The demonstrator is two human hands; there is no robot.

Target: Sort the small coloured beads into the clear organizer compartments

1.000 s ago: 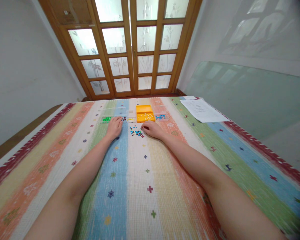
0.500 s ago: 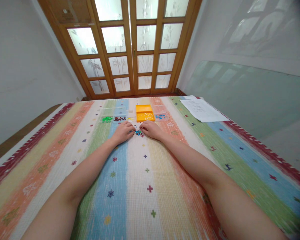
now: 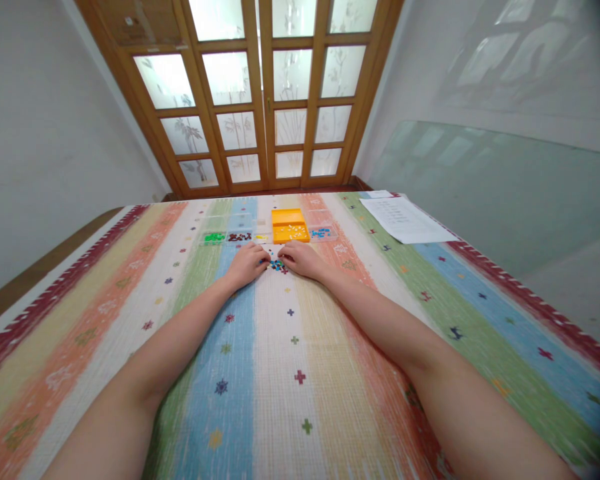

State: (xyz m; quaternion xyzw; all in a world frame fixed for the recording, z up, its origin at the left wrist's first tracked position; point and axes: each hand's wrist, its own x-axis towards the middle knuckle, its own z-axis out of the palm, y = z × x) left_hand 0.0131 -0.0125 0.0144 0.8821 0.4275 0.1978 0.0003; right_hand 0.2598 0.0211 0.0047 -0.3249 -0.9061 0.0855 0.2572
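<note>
Picking at the small coloured pieces (image 3: 279, 266) seems the step in hand; they lie on the table (image 3: 275, 373) between left hand (image 3: 250, 264) and right hand (image 3: 303, 259), both curled, any hold too small to tell. Lifting one calls for a fine pinch.

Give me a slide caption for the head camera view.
Left hand and right hand flank small loose multicoloured pieces near an open orange plastic box.
</note>
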